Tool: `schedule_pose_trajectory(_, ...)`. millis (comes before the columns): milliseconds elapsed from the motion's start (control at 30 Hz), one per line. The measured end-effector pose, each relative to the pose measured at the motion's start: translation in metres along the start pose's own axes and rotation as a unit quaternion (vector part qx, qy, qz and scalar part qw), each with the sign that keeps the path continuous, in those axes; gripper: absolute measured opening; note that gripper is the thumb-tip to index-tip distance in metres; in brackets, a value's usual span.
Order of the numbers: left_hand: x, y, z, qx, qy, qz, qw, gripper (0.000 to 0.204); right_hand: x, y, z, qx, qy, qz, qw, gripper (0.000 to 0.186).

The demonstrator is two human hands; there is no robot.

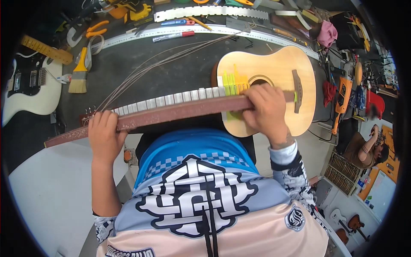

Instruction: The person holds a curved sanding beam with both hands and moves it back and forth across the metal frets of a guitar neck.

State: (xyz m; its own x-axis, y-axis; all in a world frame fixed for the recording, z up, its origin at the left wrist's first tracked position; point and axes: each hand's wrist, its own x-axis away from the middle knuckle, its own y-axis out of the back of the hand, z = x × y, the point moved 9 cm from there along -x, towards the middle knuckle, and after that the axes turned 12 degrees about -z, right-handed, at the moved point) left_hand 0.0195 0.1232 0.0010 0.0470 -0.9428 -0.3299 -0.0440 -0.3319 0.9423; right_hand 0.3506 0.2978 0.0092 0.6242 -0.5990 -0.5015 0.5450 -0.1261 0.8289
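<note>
An acoustic guitar (pixel 284 62) with a pale top lies across the bench, its neck pointing left. Silvery strips cover the fretboard (pixel 160 101) between the frets, and yellow-green tape (pixel 231 83) is stuck at the body end near the soundhole. Along the near side of the neck runs a long, reddish-brown sanding beam (pixel 184 112), worn and speckled. My left hand (pixel 103 133) grips it near the headstock, fingers over the top. Over the guitar body, my right hand (pixel 266 108) closes around its other end. Loose strings (pixel 158 62) trail from the headstock across the bench.
A white electric guitar (pixel 36 85) and a yellow-handled brush (pixel 79 73) lie at left. Rulers (pixel 209 15), a red marker (pixel 173 37) and orange pliers (pixel 97 29) line the back. An orange power tool (pixel 342 100) is at right. Another person (pixel 364 150) sits farther right.
</note>
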Motion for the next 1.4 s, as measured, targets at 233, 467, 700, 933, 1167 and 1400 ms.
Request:
schedule_pose_trajectory(233,-0.012,-0.004,0.007,-0.019,0.028,0.004,0.999,0.046,-0.021,-0.012,-0.010,-0.017,0.012,-0.009,1.000,0.032)
schedule_pose_trajectory(467,0.008,0.000,-0.003,-0.010,0.005,-0.013,1.000,0.041,0.008,-0.001,0.004,-0.002,0.003,0.004,1.000,0.035)
schedule_pose_trajectory(700,0.009,0.002,-0.003,-0.006,0.005,-0.015,1.000,0.041,0.011,0.000,0.004,-0.002,0.007,-0.001,1.000,0.036)
schedule_pose_trajectory(933,-0.017,0.002,0.000,-0.007,0.010,0.006,1.000,0.043,-0.010,-0.007,-0.005,0.003,0.009,0.001,1.000,0.034)
schedule_pose_trajectory(1167,-0.016,-0.004,0.006,-0.002,0.015,0.011,1.000,0.045,-0.009,-0.010,-0.005,0.007,0.004,0.003,1.000,0.035)
schedule_pose_trajectory(1400,0.010,0.003,-0.005,0.012,0.007,-0.004,1.000,0.041,0.015,0.002,0.008,-0.001,-0.007,-0.004,1.000,0.038)
